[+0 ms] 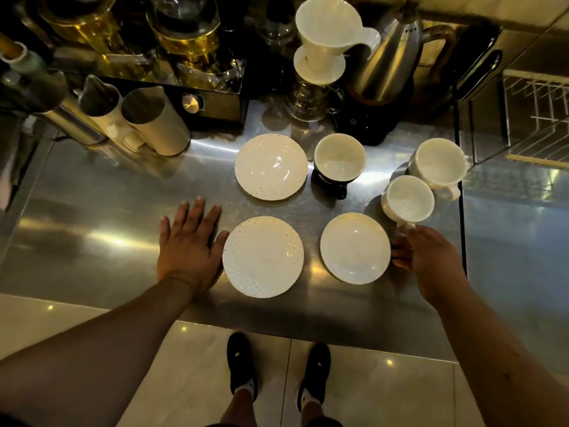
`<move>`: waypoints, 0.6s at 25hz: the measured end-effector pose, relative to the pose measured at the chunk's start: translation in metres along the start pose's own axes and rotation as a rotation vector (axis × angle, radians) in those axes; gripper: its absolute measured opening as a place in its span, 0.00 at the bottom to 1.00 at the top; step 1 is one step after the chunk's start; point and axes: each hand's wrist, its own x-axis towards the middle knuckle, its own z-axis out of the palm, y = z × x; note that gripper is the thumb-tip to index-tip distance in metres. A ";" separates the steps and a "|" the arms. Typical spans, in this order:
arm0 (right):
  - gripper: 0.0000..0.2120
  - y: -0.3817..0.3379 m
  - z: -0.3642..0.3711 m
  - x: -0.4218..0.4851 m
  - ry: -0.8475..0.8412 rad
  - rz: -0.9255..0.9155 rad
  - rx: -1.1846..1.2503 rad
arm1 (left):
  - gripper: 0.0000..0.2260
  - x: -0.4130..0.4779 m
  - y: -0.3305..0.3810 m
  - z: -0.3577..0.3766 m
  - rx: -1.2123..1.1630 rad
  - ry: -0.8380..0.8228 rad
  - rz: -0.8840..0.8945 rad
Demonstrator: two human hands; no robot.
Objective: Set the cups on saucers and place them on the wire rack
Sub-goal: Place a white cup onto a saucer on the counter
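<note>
Three white saucers lie on the steel counter: a speckled one (271, 166) at the back, a speckled one (262, 256) in front of it, and a plain one (355, 248) to the right. A dark-sided cup (339, 157) stands beside the back saucer. A large white cup (437, 163) stands near the counter's right edge. My right hand (428, 260) is shut on the handle of a small white cup (407, 197), held just right of the plain saucer. My left hand (187, 241) rests flat and open on the counter, left of the front speckled saucer.
A wire rack (537, 118) sits lower down beyond the counter's right edge. Along the back stand steel pitchers (154, 121), a white dripper on a glass server (320, 57), a steel kettle (391, 63) on a black base and a brewing machine (197, 103).
</note>
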 end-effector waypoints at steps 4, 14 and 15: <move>0.09 -0.002 0.000 0.000 0.013 -0.062 -0.079 | 0.31 0.001 -0.001 0.001 -0.011 0.012 -0.007; 0.12 -0.038 0.018 -0.047 -0.391 -0.385 -0.370 | 0.30 0.003 -0.004 0.006 -0.017 0.043 -0.002; 0.12 -0.040 0.028 -0.051 -0.459 -0.381 -0.424 | 0.30 0.003 -0.004 0.006 -0.016 0.042 0.000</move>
